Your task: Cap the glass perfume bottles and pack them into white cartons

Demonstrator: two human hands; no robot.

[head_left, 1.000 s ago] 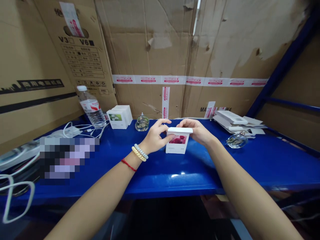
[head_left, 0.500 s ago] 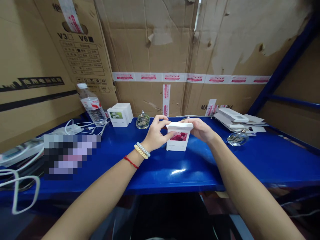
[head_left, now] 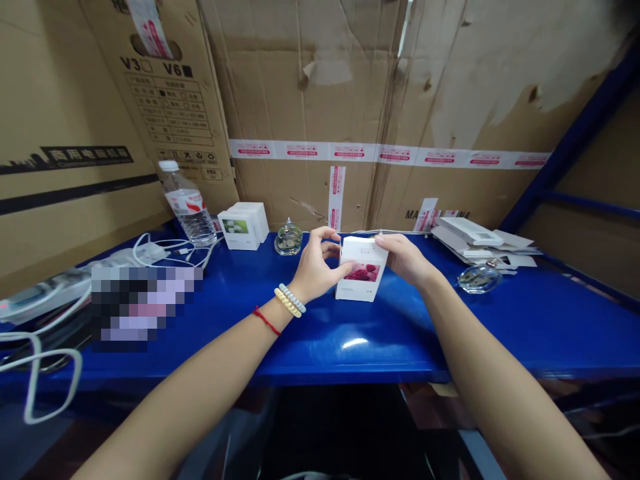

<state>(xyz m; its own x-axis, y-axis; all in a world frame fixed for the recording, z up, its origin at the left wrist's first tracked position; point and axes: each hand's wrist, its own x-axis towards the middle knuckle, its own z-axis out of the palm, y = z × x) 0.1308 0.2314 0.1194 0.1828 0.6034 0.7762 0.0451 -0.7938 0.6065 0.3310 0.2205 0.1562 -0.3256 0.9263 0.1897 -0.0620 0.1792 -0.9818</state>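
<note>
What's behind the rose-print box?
The right hand cups the back of the box; the left hand grips its left side. Beyond: cardboard wall. The shelf directly behind is covered.

Looks like a stockroom or packing corner of a warehouse. Walled in at the back and left by big, scuffed cardboard cartons (head_left: pixel 350 100), sealed with printed red-and-white tape (head_left: pixel 390 155) and marked with checkbox labels. Fitted with a blue metal shelf (head_left: pixel 350 333) as a workbench, framed by a blue steel upright (head_left: pixel 575 133). Stocked with small goods: white product boxes (head_left: pixel 245 225) at the back left, a glass bottle (head_left: pixel 289 240) beside them, flattened white cartons (head_left: pixel 475 239) stacked at the right, a rose-printed box (head_left: pixel 357 270) at the middle. Cluttered at the left with a water bottle (head_left: pixel 190 213) and white cables (head_left: pixel 165 250).
</note>
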